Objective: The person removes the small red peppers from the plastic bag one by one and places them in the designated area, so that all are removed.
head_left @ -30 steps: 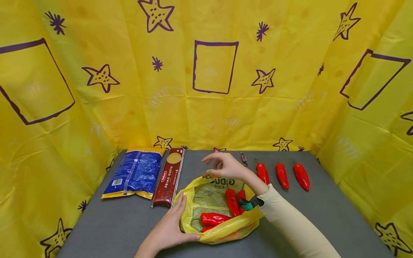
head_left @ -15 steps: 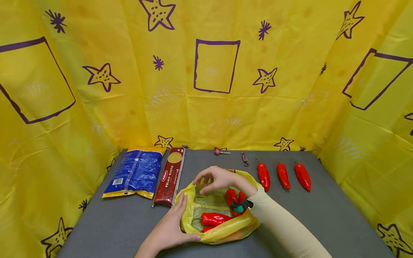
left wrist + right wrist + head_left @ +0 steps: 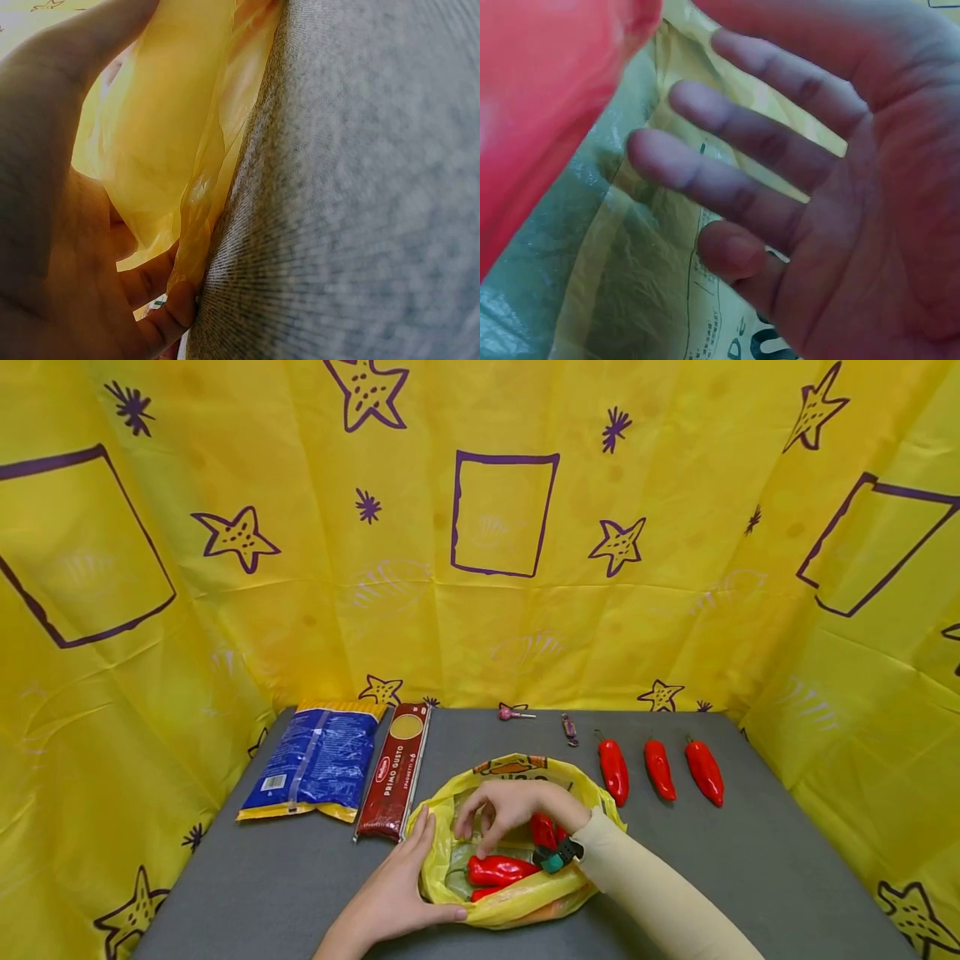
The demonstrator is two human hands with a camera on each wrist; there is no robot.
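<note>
A yellow plastic bag [image 3: 517,912] stands with its mouth open in the head view. My left hand [image 3: 390,893] rests against its left side, fingers along the rim and thumb stretched across the front. The left wrist view shows that hand's fingers [image 3: 161,322] against the yellow plastic. Reaching into the bag's mouth, my right hand [image 3: 510,810] holds nothing, its fingers loosely bent and spread. Its thumb tip is right at a red pepper [image 3: 498,869] lying in the bag. Other red peppers lie inside, partly hidden by my wrist and the rim.
Left of the bag lie a red spaghetti pack [image 3: 392,777] and a blue pasta bag [image 3: 315,764]. Behind it are a lollipop [image 3: 510,713] and a wrapped candy [image 3: 569,730]. Three peppers, including a rightmost pepper [image 3: 704,772], lie at right. A yellow curtain [image 3: 337,635] surrounds the grey table.
My right hand has come down from over the bag's far rim into its mouth, toward the peppers, uncovering the lollipop. My left hand has stayed at the bag's side.
</note>
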